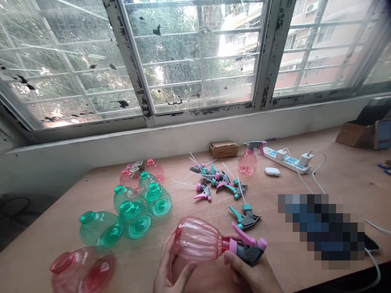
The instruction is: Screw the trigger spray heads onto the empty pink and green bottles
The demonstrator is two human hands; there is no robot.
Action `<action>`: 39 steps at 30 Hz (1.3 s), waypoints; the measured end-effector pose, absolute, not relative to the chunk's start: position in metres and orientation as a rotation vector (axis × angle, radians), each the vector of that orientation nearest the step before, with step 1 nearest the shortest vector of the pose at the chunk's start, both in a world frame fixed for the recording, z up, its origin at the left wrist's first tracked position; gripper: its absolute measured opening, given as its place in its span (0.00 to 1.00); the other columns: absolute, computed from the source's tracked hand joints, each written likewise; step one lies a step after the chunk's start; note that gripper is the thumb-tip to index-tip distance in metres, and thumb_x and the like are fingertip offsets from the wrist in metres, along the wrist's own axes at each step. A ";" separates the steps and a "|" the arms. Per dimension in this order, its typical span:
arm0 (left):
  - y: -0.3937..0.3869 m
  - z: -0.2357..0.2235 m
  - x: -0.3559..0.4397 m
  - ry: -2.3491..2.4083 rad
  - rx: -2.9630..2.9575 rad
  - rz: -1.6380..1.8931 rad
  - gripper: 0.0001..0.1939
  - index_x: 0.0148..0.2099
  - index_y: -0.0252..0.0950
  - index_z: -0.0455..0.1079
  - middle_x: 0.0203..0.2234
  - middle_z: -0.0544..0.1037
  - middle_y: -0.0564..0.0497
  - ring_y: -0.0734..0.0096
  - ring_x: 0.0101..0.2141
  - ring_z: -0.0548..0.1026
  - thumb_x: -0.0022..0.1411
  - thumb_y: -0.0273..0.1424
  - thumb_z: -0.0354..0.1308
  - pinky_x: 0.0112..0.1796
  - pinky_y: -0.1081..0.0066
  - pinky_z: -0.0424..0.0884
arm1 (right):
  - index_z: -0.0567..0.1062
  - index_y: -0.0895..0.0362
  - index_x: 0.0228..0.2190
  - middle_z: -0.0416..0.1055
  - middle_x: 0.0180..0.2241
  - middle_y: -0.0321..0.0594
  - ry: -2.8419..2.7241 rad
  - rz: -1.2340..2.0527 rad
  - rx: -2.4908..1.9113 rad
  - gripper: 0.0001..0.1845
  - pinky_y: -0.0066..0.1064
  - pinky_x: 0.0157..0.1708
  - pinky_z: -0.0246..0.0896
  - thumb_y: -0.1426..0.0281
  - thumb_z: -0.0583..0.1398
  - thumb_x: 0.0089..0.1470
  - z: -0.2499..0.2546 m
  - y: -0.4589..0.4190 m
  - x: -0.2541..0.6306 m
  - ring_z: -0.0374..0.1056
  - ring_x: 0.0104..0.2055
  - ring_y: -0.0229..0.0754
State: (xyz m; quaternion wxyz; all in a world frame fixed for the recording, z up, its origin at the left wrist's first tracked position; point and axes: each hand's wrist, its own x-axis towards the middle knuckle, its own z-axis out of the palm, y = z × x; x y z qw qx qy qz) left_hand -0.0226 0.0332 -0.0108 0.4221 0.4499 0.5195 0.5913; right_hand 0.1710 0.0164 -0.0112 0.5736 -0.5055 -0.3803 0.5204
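A clear pink spray bottle [199, 239] lies sideways above the table's near edge, its neck pointing right. My left hand [172, 264] is closed around the rounded base end. At the neck, my right hand [249, 270] grips a grey and pink trigger spray head [249, 246]. The head's pink collar meets the bottle mouth; whether the threads are engaged I cannot tell. Just beyond my right hand lies a loose grey and teal spray head [248, 217]. Farther back is a pile of pink and teal spray heads [218, 179] with thin white tubes.
Several green bottles [136, 219] and a large pink bottle [82, 270] lie at left. A pink bottle with a sprayer [248, 162] stands at the back, near a cardboard box [224, 149], a power strip [287, 160] and a white earbud case [272, 171]. A blurred dark object [324, 228] lies right.
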 end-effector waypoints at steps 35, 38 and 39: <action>0.034 -0.014 -0.026 1.324 1.273 1.468 0.32 0.57 0.45 0.72 0.61 0.70 0.49 0.49 0.63 0.63 0.50 0.42 0.71 0.65 0.58 0.56 | 0.79 0.58 0.41 0.76 0.23 0.37 -0.959 1.178 -1.236 0.30 0.30 0.22 0.64 0.47 0.67 0.46 -0.020 0.015 0.173 0.67 0.20 0.40; 0.033 -0.013 -0.026 1.366 1.359 1.470 0.32 0.55 0.44 0.74 0.60 0.71 0.48 0.47 0.63 0.63 0.47 0.42 0.72 0.64 0.57 0.59 | 0.77 0.60 0.42 0.74 0.22 0.37 -0.903 1.241 -1.179 0.33 0.28 0.18 0.58 0.44 0.66 0.47 -0.029 0.017 0.173 0.60 0.16 0.35; 0.033 -0.013 -0.025 1.375 1.362 1.467 0.33 0.55 0.42 0.74 0.60 0.71 0.47 0.46 0.63 0.64 0.46 0.44 0.72 0.64 0.56 0.59 | 0.77 0.60 0.41 0.74 0.22 0.37 -0.909 1.238 -1.183 0.33 0.27 0.18 0.58 0.44 0.66 0.46 -0.030 0.017 0.172 0.60 0.16 0.35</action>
